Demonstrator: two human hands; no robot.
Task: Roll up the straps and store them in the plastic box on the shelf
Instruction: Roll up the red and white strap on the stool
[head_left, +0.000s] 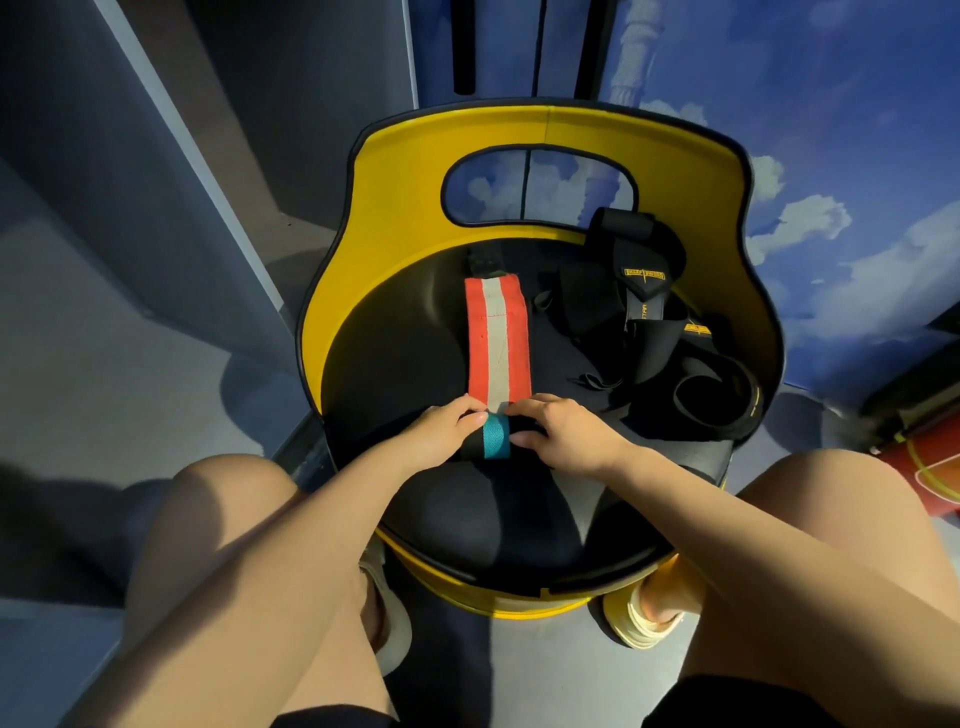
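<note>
An orange strap with a pale centre stripe (497, 343) lies flat along the black seat of a yellow chair (395, 218). Its near end is rolled into a black bundle with a teal band (496, 440). My left hand (444, 434) and my right hand (563, 431) grip that roll from either side, fingers curled over it. A small black velcro tab (485, 261) sticks out at the strap's far end. A heap of black straps with yellow labels (649, 312) lies on the seat to the right, apart from my hands.
The chair's yellow backrest curves around the seat's far side and has an oval cut-out (537, 187). My bare knees flank the seat front. A wall painted with blue sky and clouds (831, 156) stands behind. A red object (924, 467) lies at the right edge.
</note>
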